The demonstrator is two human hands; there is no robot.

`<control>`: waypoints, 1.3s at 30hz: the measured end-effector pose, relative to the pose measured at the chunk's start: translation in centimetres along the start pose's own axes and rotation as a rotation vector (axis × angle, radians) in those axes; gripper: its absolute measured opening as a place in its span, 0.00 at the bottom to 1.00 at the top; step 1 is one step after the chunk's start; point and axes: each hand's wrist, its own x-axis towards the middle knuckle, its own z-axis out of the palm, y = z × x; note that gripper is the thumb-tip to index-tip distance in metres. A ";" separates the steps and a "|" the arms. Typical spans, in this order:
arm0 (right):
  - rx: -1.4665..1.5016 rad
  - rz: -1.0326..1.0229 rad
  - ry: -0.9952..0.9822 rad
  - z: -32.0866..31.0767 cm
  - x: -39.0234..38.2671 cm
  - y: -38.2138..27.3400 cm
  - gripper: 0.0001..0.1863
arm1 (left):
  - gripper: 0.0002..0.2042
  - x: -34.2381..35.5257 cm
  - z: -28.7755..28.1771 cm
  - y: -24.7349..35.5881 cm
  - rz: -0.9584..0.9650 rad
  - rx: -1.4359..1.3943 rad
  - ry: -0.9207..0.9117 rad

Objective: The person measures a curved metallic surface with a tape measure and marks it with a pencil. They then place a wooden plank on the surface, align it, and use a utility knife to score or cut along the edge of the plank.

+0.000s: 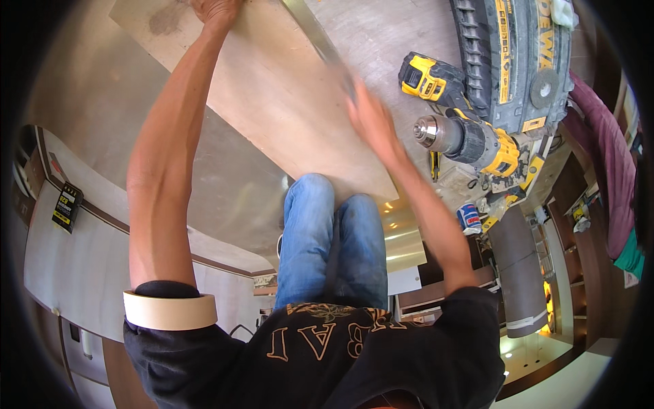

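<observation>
Black shirt (320,358) lies nearest, with one pale ring-shaped roll (169,311) around its left sleeve; the left arm (167,157) stretches forward almost straight, its left hand (216,9) at the far part of the board (286,102), partly cut off by the upper edge, so I cannot tell whether it grasps; the right arm (432,204) slants inward, the right hand (372,121) blurred at the board's right edge, its grip equally impossible to tell; that one light-brown board runs diagonally ahead of two jeans-clad knees (310,198); to its right are one yellow-and-black drill (501,150), one dark case (484,54) and one grey disc (538,95) on the case.
</observation>
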 end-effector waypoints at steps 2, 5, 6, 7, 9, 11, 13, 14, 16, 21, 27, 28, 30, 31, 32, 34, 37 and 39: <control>0.057 0.277 -0.108 3.0 -13.6 9.2 0.26 | 0.14 0.0 0.2 0.1 -0.004 0.015 0.003; -0.115 0.504 -0.318 2.8 -26.9 17.1 0.18 | 0.14 0.3 -1.1 2.3 -0.142 0.009 -0.120; -0.129 0.489 -0.336 2.1 -28.4 17.5 0.16 | 0.14 0.3 -1.9 3.0 -0.216 0.006 -0.187; -0.097 0.436 -0.277 1.8 -26.9 16.6 0.16 | 0.15 0.4 -1.5 2.5 -0.178 -0.011 -0.123; -0.027 0.331 -0.159 1.6 -23.2 12.9 0.17 | 0.15 -0.2 -0.2 0.8 -0.095 -0.043 0.003; 0.111 0.254 -0.034 0.3 -14.8 6.5 0.18 | 0.15 -0.4 -0.5 0.2 -0.055 -0.022 -0.051; 0.263 0.199 0.063 -0.7 -6.4 1.5 0.18 | 0.15 0.0 -0.4 0.9 -0.057 -0.030 -0.059; 0.185 0.104 0.106 -0.6 -1.9 0.2 0.19 | 0.15 0.0 -0.2 1.8 -0.074 -0.044 -0.048; 0.235 0.081 0.041 -3.4 4.9 -5.6 0.21 | 0.15 0.3 -0.4 1.6 -0.083 -0.049 -0.046; 0.102 -0.049 0.046 -4.2 11.9 -11.3 0.17 | 0.14 -0.2 -0.6 0.8 -0.013 0.044 -0.006; 0.079 -0.058 0.014 -4.9 12.0 -11.9 0.15 | 0.14 0.2 -0.3 1.3 -0.038 -0.027 -0.010; 0.076 -0.058 -0.016 -4.6 11.0 -10.9 0.15 | 0.14 0.0 -0.3 1.0 -0.036 -0.010 -0.008; 0.070 -0.058 -0.067 -3.4 7.1 -6.7 0.16 | 0.14 -0.1 0.0 0.4 -0.027 0.017 0.001; 0.006 0.132 -0.136 -1.7 3.5 -3.3 0.19 | 0.13 0.1 0.2 0.6 -0.022 0.014 0.009; 0.085 0.032 0.078 0.8 -2.5 1.8 0.20 | 0.13 0.0 0.3 1.0 -0.017 0.012 0.013; -0.003 0.242 -0.107 2.8 -13.5 9.5 0.20 | 0.13 -0.1 -0.2 0.7 -0.050 -0.010 -0.011; -0.081 0.396 -0.279 0.7 -19.0 11.7 0.17 | 0.14 0.0 -0.3 0.8 -0.116 -0.074 -0.053; 0.006 0.272 -0.090 0.1 -16.0 9.8 0.16 | 0.15 -0.1 -0.3 0.4 -0.093 -0.039 -0.025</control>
